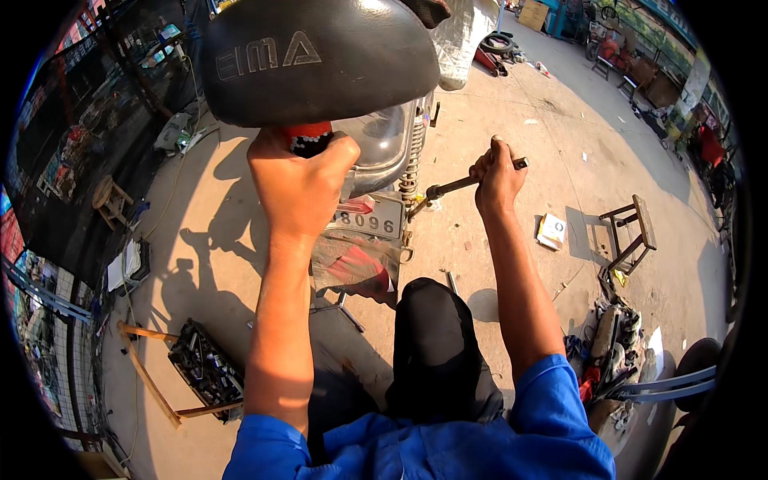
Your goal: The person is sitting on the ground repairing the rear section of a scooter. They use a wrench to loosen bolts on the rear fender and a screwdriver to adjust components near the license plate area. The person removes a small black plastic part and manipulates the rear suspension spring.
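Clasping the wrench (456, 186), the right hand (499, 182) has its fingers wrapped round the bar, closed upon it, with the thumb uppermost. The bar's long axis runs aslant across the fist: one end juts out a little beyond it on the right and slightly higher, while the other slopes down leftward to a joint. From that joint a shorter shank turns down and farther left, pointing at the rear of a two-wheeler, just beside the foot of a coil spring (414, 152). Whether its tip is seated on a fastener cannot be told.

Well to the left of this grip, at about the same height, the left hand (300, 180) is bent in under a black padded backrest (320, 88), just below a red part (308, 129). Its fingertips are hidden, so I cannot tell what, if anything, it is clamped on.

Between the two hands, and lower, are a number plate (376, 218) and, beneath it, a mudflap (352, 260). Right of the right hand and below it, a small white-and-yellow box (552, 230) lies on the ground, with a wooden stool (632, 232) farther out. Far below the left hand, leftward, stands a dark crate (206, 368) of jumbled items.
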The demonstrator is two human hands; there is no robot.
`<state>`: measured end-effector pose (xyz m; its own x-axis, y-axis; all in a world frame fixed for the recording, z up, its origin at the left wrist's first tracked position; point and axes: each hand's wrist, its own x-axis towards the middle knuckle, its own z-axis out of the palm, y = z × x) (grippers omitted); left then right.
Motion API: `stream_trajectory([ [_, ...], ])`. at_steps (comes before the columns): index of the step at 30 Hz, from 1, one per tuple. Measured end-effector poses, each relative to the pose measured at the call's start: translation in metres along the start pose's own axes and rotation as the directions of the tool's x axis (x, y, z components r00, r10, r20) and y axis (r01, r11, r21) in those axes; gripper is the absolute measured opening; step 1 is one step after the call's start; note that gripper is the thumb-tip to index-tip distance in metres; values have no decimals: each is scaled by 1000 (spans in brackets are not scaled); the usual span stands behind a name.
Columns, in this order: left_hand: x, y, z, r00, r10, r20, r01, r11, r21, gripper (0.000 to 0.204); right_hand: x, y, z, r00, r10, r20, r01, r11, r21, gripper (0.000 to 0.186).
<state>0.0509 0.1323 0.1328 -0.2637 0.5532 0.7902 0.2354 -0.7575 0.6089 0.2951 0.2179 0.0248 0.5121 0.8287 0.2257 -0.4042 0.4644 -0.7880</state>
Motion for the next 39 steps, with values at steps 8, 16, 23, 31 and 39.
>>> stream_trajectory([
  [8, 0, 7, -1, 999, -36, 16, 35, 999, 11, 14, -19, -31, -31, 978, 204, 36, -201, 977, -66, 30],
  [16, -2, 7, 4, 997, -72, -2, 72, 997, 13, 16, -114, 72, -214, 807, 574, -140, -376, 315, -871, 40],
  [23, -2, 9, 4, 1000, -10, -14, 11, 996, 83, 17, -242, 82, -341, 584, 685, -436, -335, -285, -898, 35],
  [31, -3, 6, 6, 1000, 9, -17, -8, 999, 50, 22, -296, 87, -426, 599, 637, -485, -247, -428, -869, 35],
  [39, -2, 9, 4, 1000, -30, 2, 30, 997, 66, 20, -213, 84, -350, 563, 748, -350, -78, -374, -924, 37],
])
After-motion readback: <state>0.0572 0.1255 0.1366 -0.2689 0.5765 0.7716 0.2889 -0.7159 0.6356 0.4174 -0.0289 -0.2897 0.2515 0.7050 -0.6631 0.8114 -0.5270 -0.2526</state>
